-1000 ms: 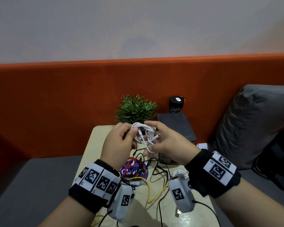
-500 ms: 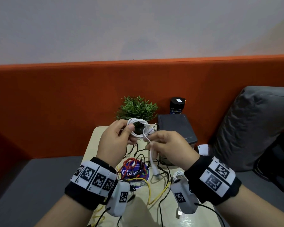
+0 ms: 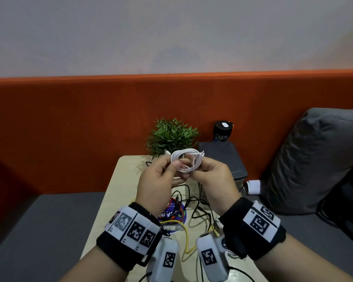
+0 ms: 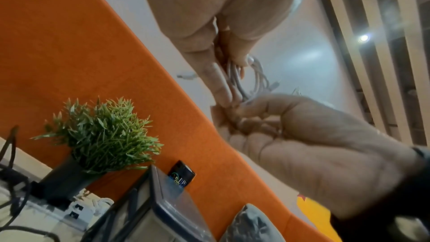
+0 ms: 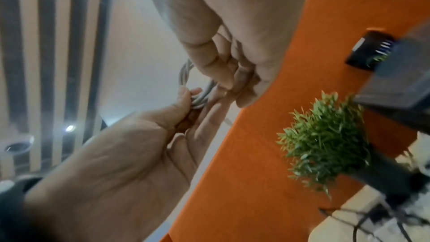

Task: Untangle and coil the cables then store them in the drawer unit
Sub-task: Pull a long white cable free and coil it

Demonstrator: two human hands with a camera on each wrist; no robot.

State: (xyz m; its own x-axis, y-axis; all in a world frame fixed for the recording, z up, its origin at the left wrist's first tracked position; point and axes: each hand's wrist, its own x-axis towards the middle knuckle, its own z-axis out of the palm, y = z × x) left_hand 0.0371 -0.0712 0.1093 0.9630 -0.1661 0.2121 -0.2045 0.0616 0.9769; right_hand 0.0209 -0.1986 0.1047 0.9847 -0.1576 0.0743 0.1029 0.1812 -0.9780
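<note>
A white cable (image 3: 186, 161), wound into a small coil, is held up above the beige table (image 3: 118, 184) by both hands. My left hand (image 3: 171, 169) pinches the coil's left side between thumb and fingers. My right hand (image 3: 200, 169) grips its right side. In the left wrist view the coil (image 4: 256, 78) hangs between the left fingers (image 4: 221, 84) and the right hand (image 4: 302, 135). The right wrist view shows the coil (image 5: 186, 73) the same way. The dark grey drawer unit (image 3: 222, 157) stands just behind the hands, to the right. Loose black cables (image 3: 198, 208) and a yellow cable (image 3: 186, 239) lie on the table.
A small green plant (image 3: 171, 135) and a black can (image 3: 222, 132) stand at the table's back against the orange backrest (image 3: 69, 129). A grey cushion (image 3: 314, 159) lies to the right. A white power strip (image 4: 76, 211) sits beside the plant pot.
The loose white end that hung from my right hand half a second ago has been drawn up into the coil. Both hands have closed in on the coil.
</note>
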